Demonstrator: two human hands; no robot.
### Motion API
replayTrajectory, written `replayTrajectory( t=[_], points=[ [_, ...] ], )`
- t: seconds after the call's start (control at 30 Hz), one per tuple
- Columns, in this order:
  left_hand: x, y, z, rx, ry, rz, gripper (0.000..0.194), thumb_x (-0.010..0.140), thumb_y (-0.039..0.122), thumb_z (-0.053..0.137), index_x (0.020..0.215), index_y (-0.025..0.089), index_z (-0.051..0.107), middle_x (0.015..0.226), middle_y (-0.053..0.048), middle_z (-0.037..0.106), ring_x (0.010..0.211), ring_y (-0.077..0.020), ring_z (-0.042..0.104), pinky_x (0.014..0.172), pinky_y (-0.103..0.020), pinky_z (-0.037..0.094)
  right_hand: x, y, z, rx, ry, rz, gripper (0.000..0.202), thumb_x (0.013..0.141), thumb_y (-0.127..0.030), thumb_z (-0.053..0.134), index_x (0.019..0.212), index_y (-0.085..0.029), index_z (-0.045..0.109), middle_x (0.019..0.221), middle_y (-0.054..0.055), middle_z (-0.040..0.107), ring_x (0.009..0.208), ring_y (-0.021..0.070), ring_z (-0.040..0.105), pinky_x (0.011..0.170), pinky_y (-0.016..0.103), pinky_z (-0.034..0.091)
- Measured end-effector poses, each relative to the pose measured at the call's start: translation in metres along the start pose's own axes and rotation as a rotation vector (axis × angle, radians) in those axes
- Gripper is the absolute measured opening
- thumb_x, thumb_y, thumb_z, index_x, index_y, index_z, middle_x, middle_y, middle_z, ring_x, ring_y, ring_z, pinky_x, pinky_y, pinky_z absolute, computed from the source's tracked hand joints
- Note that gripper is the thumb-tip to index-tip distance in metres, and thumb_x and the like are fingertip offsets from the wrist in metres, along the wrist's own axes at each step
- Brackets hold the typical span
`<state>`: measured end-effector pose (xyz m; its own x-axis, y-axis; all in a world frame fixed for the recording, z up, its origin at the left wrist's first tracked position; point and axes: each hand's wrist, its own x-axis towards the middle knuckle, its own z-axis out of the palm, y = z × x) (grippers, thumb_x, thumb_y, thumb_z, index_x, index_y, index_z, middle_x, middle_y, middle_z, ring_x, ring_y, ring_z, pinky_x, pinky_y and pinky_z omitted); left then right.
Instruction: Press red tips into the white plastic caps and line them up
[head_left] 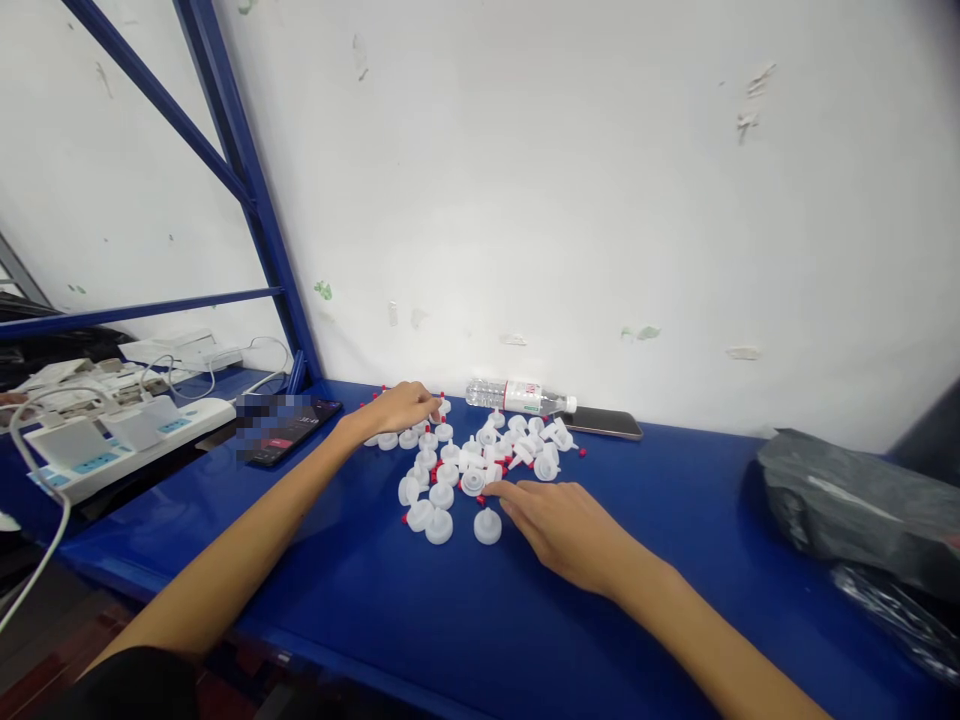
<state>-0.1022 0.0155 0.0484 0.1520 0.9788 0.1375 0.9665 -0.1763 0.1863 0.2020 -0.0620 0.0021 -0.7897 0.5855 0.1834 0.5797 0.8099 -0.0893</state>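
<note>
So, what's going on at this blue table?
A person works bare-handed at scattered white nozzle caps, with small red tips among them. The left hand is over the back left of the scatter, fingers bent down; the right hand is at its near side. Whether either grips a piece is unclear. Behind, a clear plastic bottle lies on its side, with a phone by its capped end.

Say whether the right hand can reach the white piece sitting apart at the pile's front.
Likely yes: the right hand is close beside the white piece, and nothing visible lies between them.
</note>
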Motion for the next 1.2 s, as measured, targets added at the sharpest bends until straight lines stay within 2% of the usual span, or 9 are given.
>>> replayTrajectory(
  t=[0.27,0.4,0.67,0.93,1.13,1.2],
  points=[
    [-0.004,-0.006,-0.004,0.077,0.02,-0.031,0.029,0.08,0.038,0.057,0.085,0.021,0.079,0.091,-0.007,0.078,0.078,-0.0225,0.069,0.068,-0.028,0.047,0.0,0.0,0.0,0.008,0.008,-0.005,0.035,0.107,-0.03,0.033,0.137,-0.03,0.052,0.1,0.003,0.075,0.085,0.0226,0.072,0.062,0.029,0.036],
    [-0.003,-0.01,-0.003,0.095,-0.012,-0.021,0.021,0.076,0.03,0.062,0.082,0.023,0.08,0.087,-0.005,0.079,0.079,-0.0213,0.07,0.069,-0.027,0.047,0.001,-0.002,-0.002,0.021,0.014,0.003,0.034,0.107,-0.032,0.033,0.135,-0.029,0.054,0.1,0.004,0.075,0.086,0.0222,0.072,0.064,0.029,0.038],
    [-0.003,-0.015,-0.018,0.118,0.094,-0.047,0.028,0.086,0.034,0.054,0.093,0.021,0.078,0.098,-0.006,0.079,0.086,-0.0217,0.07,0.071,-0.027,0.047,0.0,-0.002,-0.002,0.031,0.022,0.007,0.033,0.107,-0.033,0.035,0.132,-0.03,0.056,0.1,0.003,0.075,0.086,0.0217,0.071,0.065,0.03,0.039],
    [-0.003,-0.013,-0.007,0.142,0.008,-0.037,0.022,0.078,0.029,0.059,0.085,0.023,0.08,0.09,-0.005,0.079,0.078,-0.0217,0.069,0.065,-0.027,0.045,0.0,-0.001,-0.001,0.04,0.021,0.008,0.033,0.107,-0.035,0.036,0.133,-0.029,0.056,0.101,0.003,0.074,0.09,0.0224,0.071,0.068,0.03,0.041],
    [-0.004,-0.009,-0.008,0.149,0.011,-0.03,0.025,0.079,0.028,0.057,0.087,0.023,0.079,0.091,-0.006,0.079,0.079,-0.0207,0.07,0.065,-0.025,0.046,0.0,-0.001,-0.001,0.044,0.01,0.017,0.033,0.106,-0.035,0.038,0.133,-0.029,0.056,0.1,0.004,0.074,0.089,0.0213,0.071,0.068,0.029,0.041],
    [-0.004,-0.008,-0.007,0.156,0.028,-0.035,0.029,0.082,0.032,0.054,0.095,0.022,0.079,0.095,-0.007,0.079,0.082,-0.022,0.07,0.068,-0.026,0.047,0.0,-0.002,-0.001,0.045,0.014,0.016,0.032,0.106,-0.035,0.037,0.132,-0.03,0.057,0.099,0.003,0.074,0.088,0.0214,0.071,0.067,0.029,0.04]
  ],
)
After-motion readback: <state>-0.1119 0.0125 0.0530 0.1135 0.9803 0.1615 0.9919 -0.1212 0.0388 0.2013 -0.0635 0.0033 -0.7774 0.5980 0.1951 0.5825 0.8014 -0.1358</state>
